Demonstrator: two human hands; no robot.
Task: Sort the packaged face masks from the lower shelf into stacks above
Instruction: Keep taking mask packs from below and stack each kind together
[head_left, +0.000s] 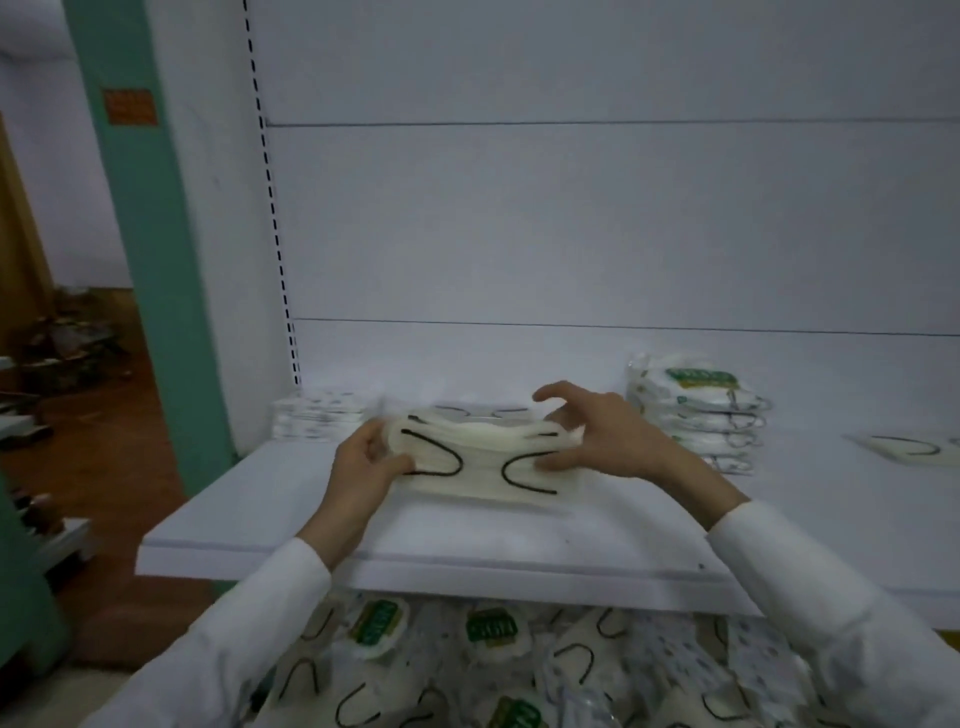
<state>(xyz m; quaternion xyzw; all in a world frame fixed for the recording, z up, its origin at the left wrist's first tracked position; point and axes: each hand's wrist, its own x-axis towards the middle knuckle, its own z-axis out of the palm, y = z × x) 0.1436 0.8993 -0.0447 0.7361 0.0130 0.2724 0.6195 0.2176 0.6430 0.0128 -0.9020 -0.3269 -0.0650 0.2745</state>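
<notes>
White upper shelf (249, 519): 1. On it: stack of white dotted mask packs (317, 422), 1; stack of green-labelled white mask packs (696, 410), 1; bundle of cream masks with black ear loops (478, 462), 1; single flat cream pack (906, 447), 1. Below: loose heap of mask packs (519, 665), 1; packs too jumbled to count.

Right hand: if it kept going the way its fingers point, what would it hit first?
Probably the left hand, gripping the other end of the mask bundle that the right hand holds; its fingers point leftward along it. Depth is unclear.

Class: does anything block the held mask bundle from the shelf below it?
Nothing visible does. The left hand and right hand grip the bundle over bare shelf; the dotted stack sits back-left, the green-labelled stack to the right.
</notes>
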